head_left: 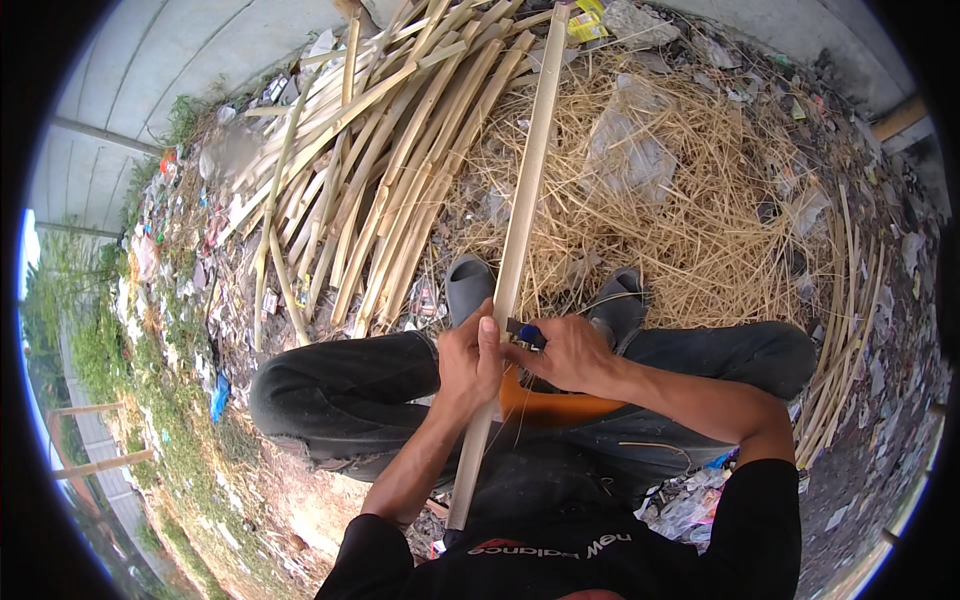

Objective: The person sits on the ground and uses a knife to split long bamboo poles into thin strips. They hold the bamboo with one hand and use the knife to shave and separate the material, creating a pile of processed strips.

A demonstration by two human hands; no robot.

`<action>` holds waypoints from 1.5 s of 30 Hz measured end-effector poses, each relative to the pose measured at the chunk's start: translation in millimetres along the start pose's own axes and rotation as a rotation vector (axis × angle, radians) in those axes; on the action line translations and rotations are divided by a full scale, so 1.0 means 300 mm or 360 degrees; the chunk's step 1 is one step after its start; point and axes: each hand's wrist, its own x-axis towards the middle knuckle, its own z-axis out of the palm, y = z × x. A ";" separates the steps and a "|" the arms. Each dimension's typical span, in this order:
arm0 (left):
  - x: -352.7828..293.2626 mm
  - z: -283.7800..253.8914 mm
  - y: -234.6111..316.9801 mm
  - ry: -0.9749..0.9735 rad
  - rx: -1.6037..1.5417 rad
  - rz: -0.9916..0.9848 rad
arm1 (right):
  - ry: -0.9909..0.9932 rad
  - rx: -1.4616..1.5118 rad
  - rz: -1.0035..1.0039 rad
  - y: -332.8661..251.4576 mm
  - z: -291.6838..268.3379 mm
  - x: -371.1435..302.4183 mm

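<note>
A long split bamboo strip (530, 185) runs from the far side, between my knees, back to my lap. My left hand (468, 362) is closed around it near its middle, thumb lying along the top. Against the strip's right edge, my right hand (568, 355) grips a small knife (529, 334) with a dark blade and a blue part by the fingers. Its handle is mostly hidden in the fist. Under both hands, an orange piece (560, 406) shows between my legs; its kind is unclear.
A pile of split bamboo strips (400, 170) lies at the far left. Thin shavings (690, 210) cover the ground ahead and right, with a plastic sheet (630, 145) on them. Slender strips (845, 320) lie far right. Litter surrounds me, and a concrete wall (190, 60) stands behind the pile.
</note>
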 end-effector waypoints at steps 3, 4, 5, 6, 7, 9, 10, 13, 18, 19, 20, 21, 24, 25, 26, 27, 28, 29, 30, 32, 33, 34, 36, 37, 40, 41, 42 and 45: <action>0.002 0.012 0.000 0.0059 -0.0050 0.0094 | 0.0074 0.0105 -0.0142 -0.003 0.005 -0.005; 0.005 0.017 0.001 0.0053 -0.0052 0.0116 | 0.0174 0.0096 -0.0245 -0.006 0.026 -0.011; 0.010 0.021 0.007 0.0047 -0.0057 0.0141 | 0.0276 0.0083 -0.0348 -0.009 0.037 -0.014; 0.013 0.024 0.011 0.0042 -0.0063 0.0166 | 0.0300 0.0108 -0.0347 -0.008 0.038 -0.011; 0.012 0.024 0.003 0.0032 -0.0059 0.0106 | 0.0324 0.0133 -0.0347 -0.005 0.036 -0.007; 0.010 0.009 -0.022 0.0016 -0.0041 -0.0009 | 0.0372 0.0218 -0.0317 -0.018 0.016 0.008; 0.006 0.005 -0.023 -0.0008 -0.0030 -0.0019 | 0.0392 0.0275 -0.0284 -0.026 -0.006 0.009; -0.002 -0.001 -0.015 -0.0017 0.0010 -0.0002 | 0.0434 0.0341 -0.0238 -0.031 -0.043 0.011; 0.005 0.001 -0.015 0.0041 0.0173 0.0331 | 0.0357 0.0306 -0.0251 -0.021 -0.039 0.023; 0.007 0.004 -0.012 0.0052 0.0185 0.0363 | 0.0327 0.0300 -0.0240 -0.017 -0.035 0.025; 0.008 0.009 -0.010 0.0065 0.0197 0.0395 | 0.0296 0.0294 -0.0229 -0.013 -0.030 0.028; 0.008 0.012 -0.008 0.0078 0.0208 0.0428 | 0.0299 0.0307 -0.0274 -0.002 -0.025 0.031; 0.008 0.010 -0.011 0.0073 0.0300 0.0475 | 0.0301 0.0335 -0.0386 0.015 -0.024 0.039; 0.006 0.008 -0.008 0.0047 0.0306 0.0425 | 0.0300 0.0336 -0.0408 0.008 -0.029 0.038; 0.002 0.004 -0.001 0.0022 0.0314 0.0376 | 0.0299 0.0339 -0.0431 0.003 -0.033 0.038; -0.001 0.002 0.003 -0.0005 0.0322 0.0328 | 0.0310 0.0293 -0.0490 0.010 -0.030 0.040; -0.002 0.004 0.001 -0.0010 0.0295 0.0330 | 0.0321 0.0247 -0.0549 0.021 -0.024 0.043; -0.002 0.005 -0.004 -0.0013 0.0269 0.0332 | 0.0330 0.0200 -0.0611 0.025 -0.023 0.045; -0.003 0.006 -0.009 -0.0016 0.0243 0.0333 | 0.0302 0.0252 -0.0619 0.026 -0.025 0.043; -0.011 0.012 -0.027 -0.0053 0.0094 0.0215 | 0.0244 0.0356 -0.0635 0.019 -0.037 0.039; -0.014 0.014 -0.029 -0.0071 0.0020 0.0155 | 0.0217 0.0411 -0.0636 0.016 -0.045 0.038; -0.015 0.016 -0.025 -0.0093 0.0012 0.0121 | 0.0190 0.0466 -0.0637 0.014 -0.055 0.040; -0.011 0.016 -0.001 -0.0141 -0.0003 0.0054 | 0.0112 0.0527 -0.0657 0.003 -0.070 0.035; -0.010 0.012 0.011 -0.0165 -0.0007 0.0038 | 0.0061 0.0534 -0.0677 -0.005 -0.077 0.030; -0.004 0.013 0.006 -0.0150 0.0002 0.0030 | -0.0274 0.0602 -0.0607 -0.001 -0.092 0.020; 0.004 0.021 -0.018 -0.0085 0.0016 0.0054 | -0.0417 0.0632 -0.0561 0.002 -0.099 0.016; 0.008 0.025 -0.035 -0.0021 0.0030 0.0079 | -0.0527 0.0634 -0.0493 0.004 -0.107 0.011; 0.004 0.010 -0.025 -0.0064 -0.0062 -0.0152 | -0.0622 0.0602 -0.0334 0.007 -0.138 0.008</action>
